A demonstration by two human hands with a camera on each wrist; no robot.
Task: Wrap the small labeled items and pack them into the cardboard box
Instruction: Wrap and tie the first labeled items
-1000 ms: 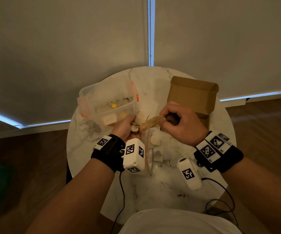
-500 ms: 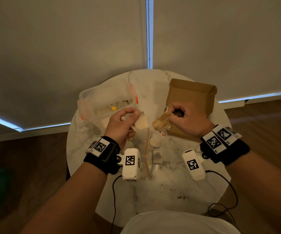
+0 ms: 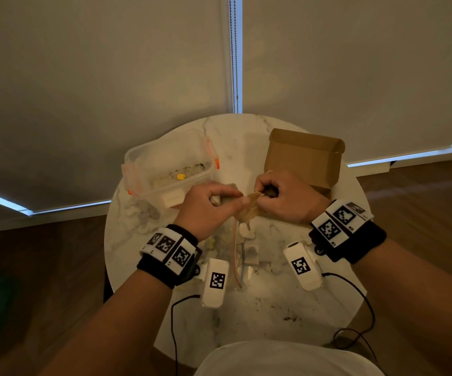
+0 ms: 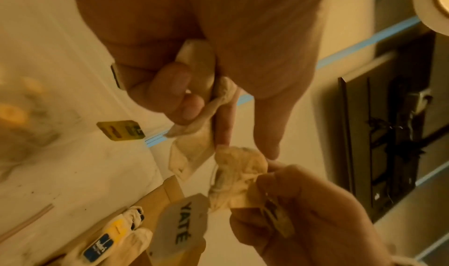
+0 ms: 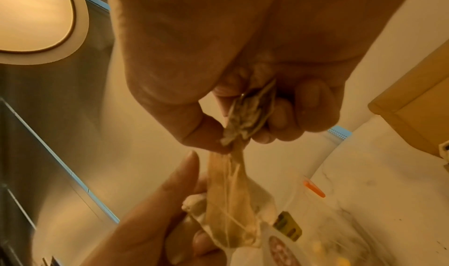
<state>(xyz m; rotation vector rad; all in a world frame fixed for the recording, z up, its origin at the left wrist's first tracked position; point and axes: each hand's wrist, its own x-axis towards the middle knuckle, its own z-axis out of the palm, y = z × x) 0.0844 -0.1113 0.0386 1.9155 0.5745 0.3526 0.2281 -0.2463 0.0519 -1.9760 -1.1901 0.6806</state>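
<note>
above the middle of the round marble table (image 3: 314, 308), a tea bag (image 3: 249, 210) is pinched at 1 end by the right hand (image 3: 287, 196), thumb against curled fingers. a second pale tea bag (image 4: 199, 74) is clutched in the curled left hand (image 3: 208, 210), its forefinger extended toward the first. the open cardboard box (image 3: 303, 158) is set at the table's far right edge, a clear plastic container (image 3: 165, 166) at the far left.
</note>
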